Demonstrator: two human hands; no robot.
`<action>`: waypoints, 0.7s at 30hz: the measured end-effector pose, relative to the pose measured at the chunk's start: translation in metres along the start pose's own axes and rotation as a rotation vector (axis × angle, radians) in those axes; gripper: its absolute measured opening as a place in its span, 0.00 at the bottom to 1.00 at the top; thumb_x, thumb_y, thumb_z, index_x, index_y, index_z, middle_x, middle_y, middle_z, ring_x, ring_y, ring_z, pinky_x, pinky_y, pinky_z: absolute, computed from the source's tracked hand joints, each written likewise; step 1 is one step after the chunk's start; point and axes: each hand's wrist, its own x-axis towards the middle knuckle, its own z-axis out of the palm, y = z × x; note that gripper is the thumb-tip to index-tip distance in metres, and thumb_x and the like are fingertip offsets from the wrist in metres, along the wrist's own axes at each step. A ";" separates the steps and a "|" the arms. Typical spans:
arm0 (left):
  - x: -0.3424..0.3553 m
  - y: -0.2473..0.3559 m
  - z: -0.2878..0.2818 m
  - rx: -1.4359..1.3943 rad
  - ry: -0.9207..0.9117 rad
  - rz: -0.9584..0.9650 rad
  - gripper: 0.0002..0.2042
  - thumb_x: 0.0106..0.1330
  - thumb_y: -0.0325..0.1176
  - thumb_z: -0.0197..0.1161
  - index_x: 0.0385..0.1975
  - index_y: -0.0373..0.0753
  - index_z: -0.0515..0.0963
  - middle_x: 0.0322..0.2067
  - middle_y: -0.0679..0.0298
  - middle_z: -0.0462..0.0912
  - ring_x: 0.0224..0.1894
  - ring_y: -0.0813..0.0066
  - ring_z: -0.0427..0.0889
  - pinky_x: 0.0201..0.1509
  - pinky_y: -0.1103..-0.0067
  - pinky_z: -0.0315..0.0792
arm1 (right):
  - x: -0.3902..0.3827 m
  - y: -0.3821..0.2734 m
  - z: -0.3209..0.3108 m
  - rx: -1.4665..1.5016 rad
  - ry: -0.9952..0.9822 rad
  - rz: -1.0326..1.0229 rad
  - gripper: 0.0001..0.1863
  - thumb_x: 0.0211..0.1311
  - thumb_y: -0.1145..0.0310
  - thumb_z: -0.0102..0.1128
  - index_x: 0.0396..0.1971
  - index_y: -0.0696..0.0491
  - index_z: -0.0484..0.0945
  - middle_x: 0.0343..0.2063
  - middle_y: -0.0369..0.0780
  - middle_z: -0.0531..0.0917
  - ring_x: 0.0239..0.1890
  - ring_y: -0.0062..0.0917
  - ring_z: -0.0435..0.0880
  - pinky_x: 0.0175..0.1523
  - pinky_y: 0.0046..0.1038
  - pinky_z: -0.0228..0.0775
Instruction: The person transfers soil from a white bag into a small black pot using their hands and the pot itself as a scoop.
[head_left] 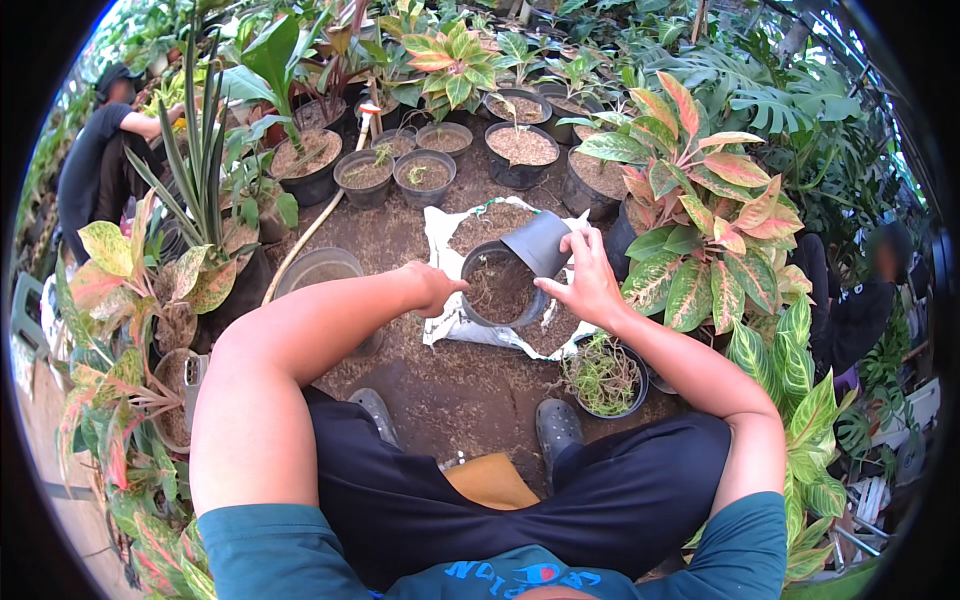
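My right hand (592, 278) grips a small dark plastic pot (536, 242), thumb and fingers spread around its side. This pot is tipped over the mouth of a larger black pot (497, 318), which has brown soil and thin roots or stems inside. At the larger pot's left rim, my left hand (434, 290) is closed with its fingertips against the edge. Both pots are over an opened white sack (442, 232) with loose soil on it. Just right of the sack, a black pot of trailing green plants (606, 375) stands near my right forearm.
Small pots (424, 178) and larger potted plants stand in an arc beyond the sack. An empty-looking pot (318, 268) sits beyond my left forearm, beside a pale hose (300, 243). Red-green leafy plants (715, 200) crowd the right. A person (105, 150) sits far left, another (862, 310) right.
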 end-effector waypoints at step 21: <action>-0.006 0.010 -0.004 0.108 0.056 0.001 0.41 0.65 0.35 0.63 0.80 0.62 0.56 0.52 0.54 0.87 0.54 0.56 0.88 0.59 0.61 0.78 | -0.011 0.044 0.026 -0.056 0.158 0.318 0.38 0.57 0.45 0.76 0.52 0.57 0.68 0.52 0.51 0.70 0.55 0.48 0.74 0.63 0.44 0.68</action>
